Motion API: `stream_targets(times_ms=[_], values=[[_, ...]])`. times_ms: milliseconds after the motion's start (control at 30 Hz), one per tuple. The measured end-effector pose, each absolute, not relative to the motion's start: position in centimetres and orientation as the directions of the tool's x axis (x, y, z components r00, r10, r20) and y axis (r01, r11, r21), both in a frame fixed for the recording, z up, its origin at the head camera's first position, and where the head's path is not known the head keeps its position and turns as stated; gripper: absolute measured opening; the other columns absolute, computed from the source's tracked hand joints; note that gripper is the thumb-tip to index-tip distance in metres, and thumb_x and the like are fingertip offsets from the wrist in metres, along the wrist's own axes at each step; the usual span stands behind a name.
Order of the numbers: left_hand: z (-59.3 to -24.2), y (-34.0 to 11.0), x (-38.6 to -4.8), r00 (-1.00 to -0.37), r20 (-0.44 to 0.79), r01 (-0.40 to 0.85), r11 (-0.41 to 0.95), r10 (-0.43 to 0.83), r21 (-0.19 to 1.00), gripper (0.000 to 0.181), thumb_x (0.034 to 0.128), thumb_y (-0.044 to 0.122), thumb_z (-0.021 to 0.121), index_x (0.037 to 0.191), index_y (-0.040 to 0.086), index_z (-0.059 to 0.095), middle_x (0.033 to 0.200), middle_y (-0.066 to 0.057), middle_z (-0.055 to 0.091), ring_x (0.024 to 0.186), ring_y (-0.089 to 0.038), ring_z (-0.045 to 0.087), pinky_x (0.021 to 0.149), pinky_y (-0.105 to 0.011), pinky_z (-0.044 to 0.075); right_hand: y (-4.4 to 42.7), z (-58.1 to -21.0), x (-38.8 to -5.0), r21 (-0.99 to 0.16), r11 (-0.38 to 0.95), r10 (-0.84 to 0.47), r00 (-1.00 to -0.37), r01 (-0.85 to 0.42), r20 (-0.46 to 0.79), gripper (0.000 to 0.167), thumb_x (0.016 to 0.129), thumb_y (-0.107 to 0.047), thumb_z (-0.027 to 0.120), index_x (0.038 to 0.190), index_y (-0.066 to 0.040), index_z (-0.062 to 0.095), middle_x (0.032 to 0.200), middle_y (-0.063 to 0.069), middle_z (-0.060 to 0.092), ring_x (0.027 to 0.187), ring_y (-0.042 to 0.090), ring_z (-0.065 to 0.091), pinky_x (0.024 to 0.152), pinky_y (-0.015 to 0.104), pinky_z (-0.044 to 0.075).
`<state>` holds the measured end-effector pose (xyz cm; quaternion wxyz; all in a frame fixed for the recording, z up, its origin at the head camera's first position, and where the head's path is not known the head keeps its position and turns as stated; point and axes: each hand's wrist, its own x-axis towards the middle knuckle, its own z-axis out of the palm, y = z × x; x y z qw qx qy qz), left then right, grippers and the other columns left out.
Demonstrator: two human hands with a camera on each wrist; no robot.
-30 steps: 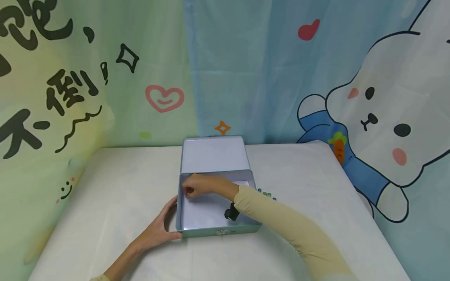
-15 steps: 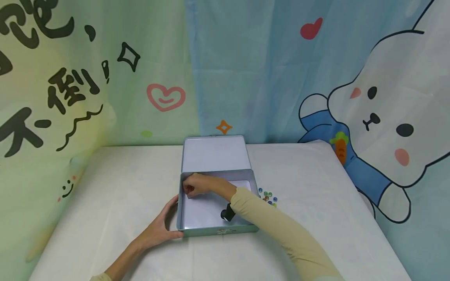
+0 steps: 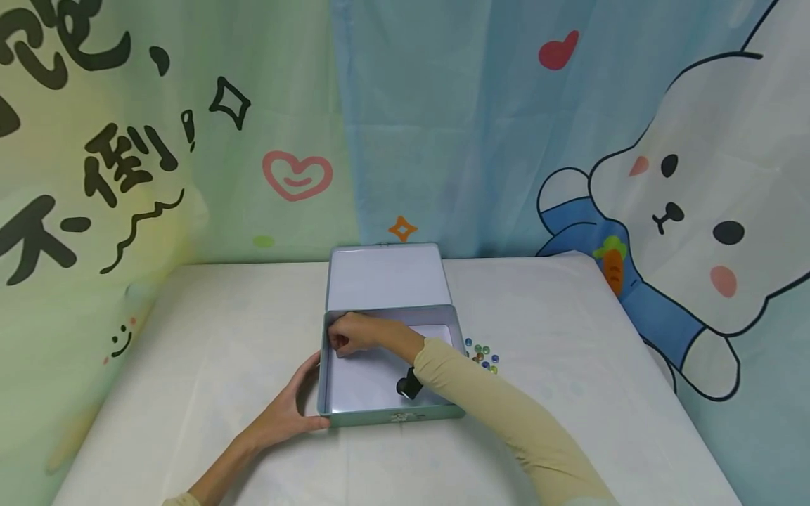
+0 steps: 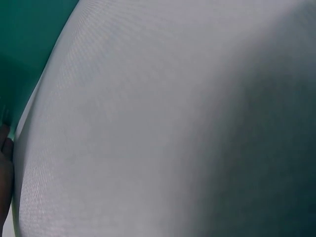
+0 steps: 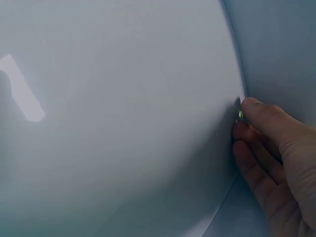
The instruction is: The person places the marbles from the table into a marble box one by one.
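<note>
An open tin box (image 3: 397, 419) with a pale green outside and a white inside stands on the table. My right hand (image 3: 363, 332) reaches into its back left corner. In the right wrist view, thumb and index finger pinch a small green glass marble (image 5: 240, 114) low in that corner, beside the wall (image 5: 276, 49). My left hand (image 3: 292, 404) braces the outside of the tin box, fingers along its left wall and thumb at the front left corner. The left wrist view catches only a sliver of that hand (image 4: 6, 173) against the green side.
Several loose marbles (image 3: 486, 365) in blue, green and amber lie on the white tablecloth (image 3: 569, 351) right of the box. Its lid (image 3: 387, 277) leans back towards the printed curtain (image 3: 418, 140). A black wrist camera (image 3: 409, 384) hangs over the box floor.
My right forearm has shifted slightly left, so more marbles show beside the box. The right fingers stay in the back left corner. The left hand has kept its place.
</note>
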<state>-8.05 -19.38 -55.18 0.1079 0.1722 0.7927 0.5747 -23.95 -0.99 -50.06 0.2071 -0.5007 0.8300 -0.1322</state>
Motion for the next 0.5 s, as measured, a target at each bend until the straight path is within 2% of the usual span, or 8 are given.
stream_targets(times_ms=[200,267,433,500], values=[[-55.4,-19.2,-7.9,-0.919,0.020,0.140,0.277,0.395,0.951,0.111,0.0734,0.023,0.084,0.156,0.030,0.011,0.160,-0.012,0.024,0.140,0.008,0.018,0.112,-0.070,0.012,-0.7,-49.7,-23.6,-0.386,0.459,-0.888,-0.410,-0.800,-0.208,0.016,0.088,-0.019,0.072,0.095,-0.006,0.066,0.090,0.004,0.068,0.077,0.006,0.052,0.069,0.014,0.042],[-55.5,-19.2,-7.9,-0.919,0.013,0.133,0.278,0.395,0.951,0.110,0.0736,0.021,0.084,0.156,0.031,0.011,0.160,-0.012,0.024,0.143,-0.001,0.019,0.113,-0.071,0.012,-0.5,-49.4,-23.5,-0.379,0.454,-0.891,-0.407,-0.807,-0.200,0.017,0.088,-0.019,0.072,0.097,-0.006,0.066,0.091,0.004,0.068,0.078,0.007,0.053,0.069,0.014,0.043],[-55.4,-19.4,-8.1,-0.913,0.026,0.150,0.277,0.407,0.949,0.111,0.0731,0.023,0.084,0.156,0.031,0.010,0.160,-0.014,0.022,0.146,-0.036,0.016,0.111,-0.074,0.009,0.5,-47.8,-23.4,-0.411,0.462,-0.887,-0.414,-0.786,-0.205,0.022,0.089,-0.019,0.071,0.104,-0.004,0.067,0.098,0.006,0.070,0.088,0.012,0.061,0.075,0.016,0.048],[-55.3,-19.4,-8.2,-0.911,0.037,0.161,0.273,0.410,0.948,0.112,0.0728,0.025,0.085,0.156,0.031,0.010,0.160,-0.014,0.022,0.145,-0.041,0.015,0.110,-0.075,0.008,0.9,-46.8,-23.4,-0.435,0.469,-0.883,-0.418,-0.768,-0.214,0.023,0.090,-0.019,0.069,0.107,-0.003,0.066,0.100,0.007,0.069,0.091,0.014,0.062,0.077,0.018,0.049]])
